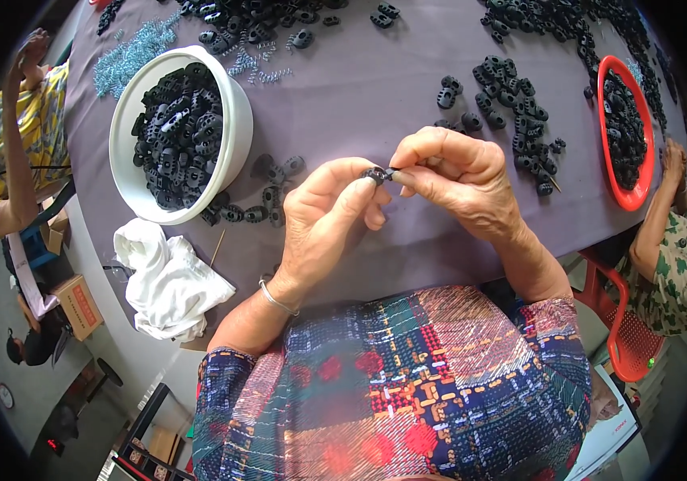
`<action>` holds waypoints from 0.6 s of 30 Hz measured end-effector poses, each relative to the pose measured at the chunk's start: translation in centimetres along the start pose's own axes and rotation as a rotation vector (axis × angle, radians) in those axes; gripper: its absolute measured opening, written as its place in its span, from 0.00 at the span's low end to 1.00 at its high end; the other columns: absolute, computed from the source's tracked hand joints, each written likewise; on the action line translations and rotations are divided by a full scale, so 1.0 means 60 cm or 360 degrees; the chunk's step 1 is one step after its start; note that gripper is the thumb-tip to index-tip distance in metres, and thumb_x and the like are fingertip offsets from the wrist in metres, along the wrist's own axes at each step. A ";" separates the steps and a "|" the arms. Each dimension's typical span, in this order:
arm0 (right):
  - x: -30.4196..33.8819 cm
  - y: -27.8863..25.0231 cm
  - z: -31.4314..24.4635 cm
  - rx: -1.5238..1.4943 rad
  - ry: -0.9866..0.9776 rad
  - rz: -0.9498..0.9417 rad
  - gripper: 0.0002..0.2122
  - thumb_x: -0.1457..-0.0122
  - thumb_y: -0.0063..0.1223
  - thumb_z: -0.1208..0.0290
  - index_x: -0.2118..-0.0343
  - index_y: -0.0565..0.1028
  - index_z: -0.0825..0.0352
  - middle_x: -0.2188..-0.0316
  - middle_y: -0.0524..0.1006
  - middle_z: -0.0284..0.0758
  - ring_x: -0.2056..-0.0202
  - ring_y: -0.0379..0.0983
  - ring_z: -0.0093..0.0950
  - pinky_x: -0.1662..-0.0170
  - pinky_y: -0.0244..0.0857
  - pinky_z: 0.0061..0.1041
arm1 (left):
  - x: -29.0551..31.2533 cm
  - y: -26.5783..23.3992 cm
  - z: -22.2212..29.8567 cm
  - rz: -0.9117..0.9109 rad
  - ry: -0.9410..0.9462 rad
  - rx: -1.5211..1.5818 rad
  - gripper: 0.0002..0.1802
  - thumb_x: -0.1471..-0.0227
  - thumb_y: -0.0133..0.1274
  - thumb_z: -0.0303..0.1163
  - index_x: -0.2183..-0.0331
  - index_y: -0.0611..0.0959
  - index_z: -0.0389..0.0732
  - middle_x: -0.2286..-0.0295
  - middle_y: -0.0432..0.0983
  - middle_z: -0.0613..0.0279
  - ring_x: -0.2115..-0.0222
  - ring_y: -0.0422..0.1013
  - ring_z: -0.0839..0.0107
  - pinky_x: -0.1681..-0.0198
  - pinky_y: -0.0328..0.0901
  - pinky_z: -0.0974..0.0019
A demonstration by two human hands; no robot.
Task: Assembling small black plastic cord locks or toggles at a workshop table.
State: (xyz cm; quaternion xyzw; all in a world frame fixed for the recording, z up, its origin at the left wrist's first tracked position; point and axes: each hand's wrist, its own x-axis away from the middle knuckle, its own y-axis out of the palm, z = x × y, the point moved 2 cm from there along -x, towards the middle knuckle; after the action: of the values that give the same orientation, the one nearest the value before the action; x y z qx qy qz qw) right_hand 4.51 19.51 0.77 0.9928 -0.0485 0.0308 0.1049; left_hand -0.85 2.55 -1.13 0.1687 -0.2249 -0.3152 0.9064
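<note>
Above the near part of the table, in front of my chest, both hands meet. Between thumb and fingers, my left hand [319, 212] pinches a small black plastic cord lock [374, 173]. My right hand [463, 180] has its thumb and forefinger closed on a small dark piece [391, 171] at the right end of that cord lock; its exact kind is too small to make out. Beyond my right hand, several black cord lock parts [527, 128] lie in a loose line. More of them [255, 213] lie left of my left hand, beside a white tub [239, 132].
The tub is heaped with black cord locks [175, 136]. Thin metal springs [135, 60] lie behind it; a white cloth [167, 280] and a thin stick [218, 248] lie nearer. A red basin [645, 160] of black parts stands at right. People sit at both sides.
</note>
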 end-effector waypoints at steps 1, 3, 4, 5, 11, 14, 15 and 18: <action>0.000 0.003 -0.003 -0.0022 0.0012 0.0008 0.06 0.45 0.51 0.86 0.65 0.74 0.73 0.67 0.73 0.33 0.67 0.70 0.19 0.63 0.69 0.17 | 0.000 -0.001 0.000 -0.0004 -0.0001 0.0031 0.10 0.43 0.48 0.25 0.59 0.76 0.32 0.71 0.76 0.59 0.75 0.71 0.78 0.70 0.68 0.74; 0.000 0.002 -0.005 0.0055 -0.0024 0.0028 0.06 0.45 0.52 0.86 0.64 0.74 0.74 0.67 0.73 0.33 0.67 0.71 0.19 0.63 0.69 0.17 | -0.002 -0.007 0.000 -0.0027 -0.0048 0.0107 0.11 0.43 0.48 0.26 0.59 0.76 0.32 0.72 0.76 0.59 0.75 0.71 0.77 0.71 0.68 0.73; 0.001 0.002 -0.007 0.0128 -0.0063 0.0050 0.06 0.45 0.52 0.86 0.64 0.73 0.74 0.67 0.73 0.34 0.67 0.71 0.19 0.63 0.69 0.17 | -0.003 -0.010 0.000 -0.0052 -0.0096 0.0177 0.11 0.42 0.48 0.27 0.59 0.76 0.33 0.72 0.76 0.58 0.75 0.71 0.77 0.71 0.69 0.73; 0.003 0.004 -0.010 0.0132 -0.0064 0.0040 0.06 0.45 0.52 0.86 0.64 0.73 0.74 0.67 0.73 0.34 0.67 0.71 0.19 0.63 0.69 0.17 | -0.005 -0.013 0.002 -0.0047 -0.0087 0.0182 0.11 0.42 0.48 0.27 0.59 0.76 0.33 0.72 0.76 0.58 0.75 0.71 0.77 0.71 0.69 0.73; 0.008 0.002 -0.018 0.0028 0.0032 0.0144 0.07 0.46 0.54 0.85 0.64 0.74 0.71 0.68 0.74 0.28 0.65 0.70 0.14 0.61 0.66 0.15 | -0.007 -0.012 0.004 -0.0187 -0.0203 0.0608 0.11 0.43 0.49 0.28 0.59 0.76 0.34 0.71 0.76 0.56 0.76 0.72 0.75 0.73 0.72 0.69; 0.009 0.006 -0.020 0.0066 -0.0043 0.0120 0.07 0.47 0.55 0.84 0.64 0.74 0.71 0.69 0.74 0.28 0.65 0.70 0.15 0.61 0.66 0.15 | -0.005 -0.007 0.005 -0.0188 -0.0227 0.0575 0.11 0.43 0.49 0.28 0.59 0.76 0.34 0.71 0.76 0.56 0.76 0.73 0.74 0.73 0.72 0.70; 0.010 0.006 -0.020 0.0068 -0.0039 0.0120 0.07 0.47 0.55 0.84 0.64 0.74 0.71 0.69 0.74 0.28 0.65 0.70 0.15 0.61 0.66 0.15 | -0.005 -0.007 0.004 -0.0187 -0.0228 0.0579 0.11 0.43 0.49 0.28 0.59 0.76 0.34 0.71 0.76 0.56 0.76 0.73 0.74 0.73 0.72 0.70; 0.011 0.005 -0.022 0.0082 -0.0013 0.0111 0.07 0.47 0.55 0.84 0.65 0.74 0.71 0.68 0.75 0.28 0.64 0.71 0.15 0.60 0.67 0.16 | -0.003 -0.006 0.001 -0.0167 -0.0229 0.0419 0.10 0.44 0.50 0.27 0.59 0.77 0.34 0.71 0.76 0.56 0.75 0.73 0.74 0.72 0.72 0.70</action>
State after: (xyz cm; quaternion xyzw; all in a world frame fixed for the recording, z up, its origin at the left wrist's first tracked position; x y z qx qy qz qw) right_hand 5.10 19.41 2.17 0.9930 -0.0828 0.0316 0.0781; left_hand -1.21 2.39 -1.28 0.2745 -0.3195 -0.3412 0.8403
